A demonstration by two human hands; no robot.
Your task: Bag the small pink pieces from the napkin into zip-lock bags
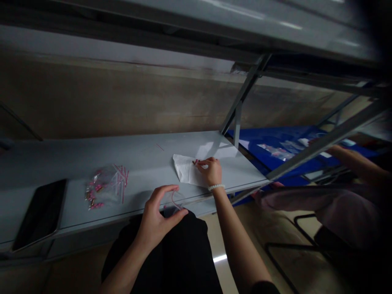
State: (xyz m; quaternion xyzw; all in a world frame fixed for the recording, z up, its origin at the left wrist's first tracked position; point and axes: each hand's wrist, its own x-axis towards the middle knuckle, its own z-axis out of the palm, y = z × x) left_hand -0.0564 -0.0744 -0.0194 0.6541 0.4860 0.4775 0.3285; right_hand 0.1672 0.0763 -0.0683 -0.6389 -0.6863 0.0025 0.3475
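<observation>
Clear bag [171, 199] — your left hand [156, 220] grips it spread; hold steady | pink pieces [196, 161] on white sheet [184, 170] — your right hand [212, 171] pinches them; go gently

The left hand [161, 216] and right hand [211, 170] are bare. A bracelet of small, round white beads [216, 187] circles the right wrist, a black fabric sleeve [265, 287] shows farther up, and plain black cloth [186, 259] covers the legs.

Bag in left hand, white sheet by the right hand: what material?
Bag: likely thin, clear plastic with a slight sheen; the lap shows through and a red line runs along it.

White sheet: matt, thin and creased; paper tissue or cloth, can't tell which.
</observation>
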